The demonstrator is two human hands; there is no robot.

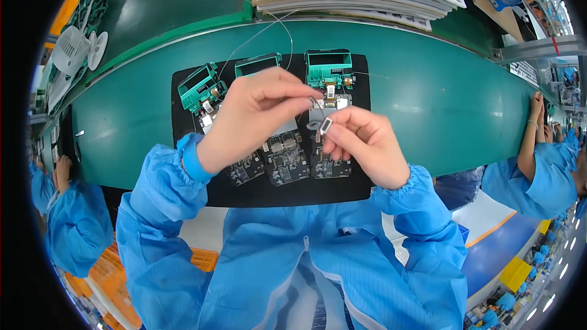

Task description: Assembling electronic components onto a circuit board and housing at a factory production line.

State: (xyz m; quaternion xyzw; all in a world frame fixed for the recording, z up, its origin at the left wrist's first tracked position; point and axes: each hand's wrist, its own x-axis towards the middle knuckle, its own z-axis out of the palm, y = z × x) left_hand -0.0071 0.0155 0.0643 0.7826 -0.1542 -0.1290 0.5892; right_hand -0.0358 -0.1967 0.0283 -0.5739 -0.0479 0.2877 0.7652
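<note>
Small rectangular part (326, 126) above black mat (214, 198). Right hand (369, 146), four o'clock from part, pinching it; left hand (258, 107), ten o'clock, pinching thin dark strand (321, 112). On mat: green frames (318, 78) at ten, twelve, one; circuit boards (285, 162) toward six.

A glossy green surface (440, 104), its far edge curved in the view, carries a flat black mat (269, 198) near the person. On the mat, three green housings (317, 76) form a row along the far side, with dark circuit boards (285, 165) nearer the person.
</note>
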